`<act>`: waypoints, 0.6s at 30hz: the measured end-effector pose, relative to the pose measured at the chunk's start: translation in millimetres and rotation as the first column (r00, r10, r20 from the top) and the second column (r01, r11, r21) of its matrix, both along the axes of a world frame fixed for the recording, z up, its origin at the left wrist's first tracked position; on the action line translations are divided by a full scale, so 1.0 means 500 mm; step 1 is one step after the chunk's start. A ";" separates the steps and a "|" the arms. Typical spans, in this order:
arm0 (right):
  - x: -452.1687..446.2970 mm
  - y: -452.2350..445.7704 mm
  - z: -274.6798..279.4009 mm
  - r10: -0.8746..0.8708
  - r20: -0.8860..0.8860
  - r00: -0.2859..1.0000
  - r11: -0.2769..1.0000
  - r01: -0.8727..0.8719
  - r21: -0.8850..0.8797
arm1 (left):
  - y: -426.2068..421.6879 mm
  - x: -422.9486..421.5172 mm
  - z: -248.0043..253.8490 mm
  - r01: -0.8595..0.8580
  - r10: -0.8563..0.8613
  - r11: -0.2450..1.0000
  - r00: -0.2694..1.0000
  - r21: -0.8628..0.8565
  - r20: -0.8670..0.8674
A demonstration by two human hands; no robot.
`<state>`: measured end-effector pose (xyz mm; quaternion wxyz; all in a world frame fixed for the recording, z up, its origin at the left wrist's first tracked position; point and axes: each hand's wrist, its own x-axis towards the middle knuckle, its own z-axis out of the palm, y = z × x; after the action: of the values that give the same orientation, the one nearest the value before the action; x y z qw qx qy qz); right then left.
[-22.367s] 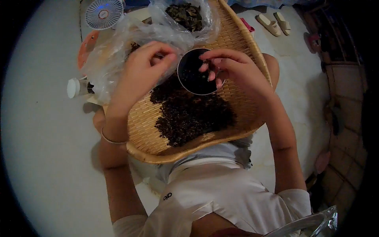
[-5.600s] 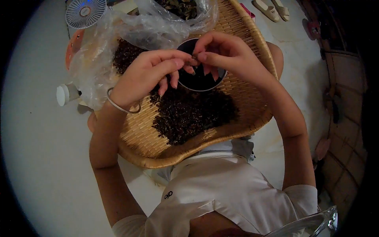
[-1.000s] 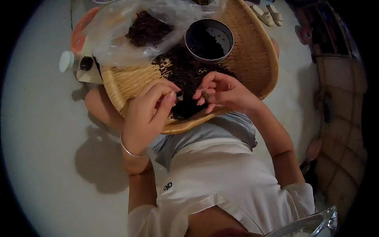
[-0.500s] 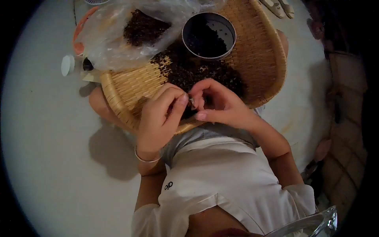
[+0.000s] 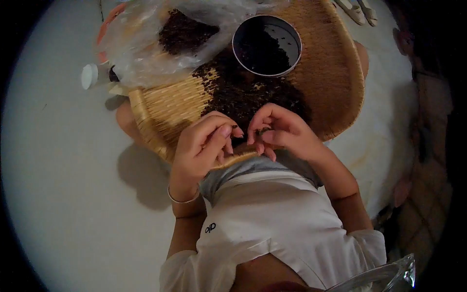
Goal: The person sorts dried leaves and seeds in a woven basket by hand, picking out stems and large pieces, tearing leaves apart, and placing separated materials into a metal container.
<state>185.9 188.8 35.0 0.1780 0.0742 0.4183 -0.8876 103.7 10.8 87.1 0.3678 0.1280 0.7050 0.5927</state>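
Note:
Both hands hover over the near rim of a woven basket [image 5: 335, 97] resting on the lap. A heap of dark, dried crumbly bits [image 5: 243, 95] lies in the basket just beyond my fingers. My left hand [image 5: 206, 141] has thumb and forefinger pinched together, with a dark speck at the tips too small to name. My right hand [image 5: 284, 134] is curled, its thumb pressed near the fingers on a small dark greenish bit [image 5: 263, 131]. A narrow gap separates the two hands.
A round tin [image 5: 292, 36], partly filled with dark bits, stands in the basket's far part. Left of it lies a clear plastic bag [image 5: 141, 63] with more dark material. A white-capped jar [image 5: 89, 76] sits left of the basket. Shoes [image 5: 357, 12] are at far right.
My hands have drawn slightly apart from touching. The small bit now shows between my right thumb and fingers. The whole view has shifted a little, so the basket sits further right.

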 end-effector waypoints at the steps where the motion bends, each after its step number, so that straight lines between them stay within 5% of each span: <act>1: -0.001 0.001 -0.001 -0.019 0.003 1.000 0.991 0.019 -0.129 | -0.003 -0.001 0.002 -0.013 0.011 1.000 0.997 0.028 0.076; 2: -0.002 0.003 -0.002 -0.037 0.008 0.999 0.966 0.038 -0.255 | -0.004 0.000 0.004 -0.017 0.015 1.000 0.997 0.023 0.076; 6: -0.006 0.012 0.006 -0.002 -0.002 1.000 0.977 0.001 -0.214 | -0.007 0.001 0.006 -0.037 0.026 0.991 0.996 0.125 0.087; 8: -0.014 0.011 0.032 0.041 0.031 0.999 0.994 -0.044 0.103 | -0.009 0.003 0.005 -0.036 0.018 0.986 0.994 0.162 0.108; 9: -0.017 0.005 0.031 0.040 0.030 0.999 0.994 -0.043 0.105 | -0.009 0.003 0.004 -0.020 0.001 0.987 0.992 0.160 0.123; 11: -0.024 -0.006 0.026 0.002 -0.339 0.941 0.920 0.131 0.371 | -0.009 0.004 0.005 -0.007 -0.016 0.987 0.990 0.160 0.138; 18: -0.033 -0.007 0.051 0.025 -0.358 0.933 0.868 0.158 0.472 | -0.003 0.006 0.021 0.002 -0.018 0.992 0.992 0.126 0.126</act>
<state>169.5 185.1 60.4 0.0442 -0.0288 0.6527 -0.7557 106.5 9.5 97.4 0.4062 0.1166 0.6406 0.6411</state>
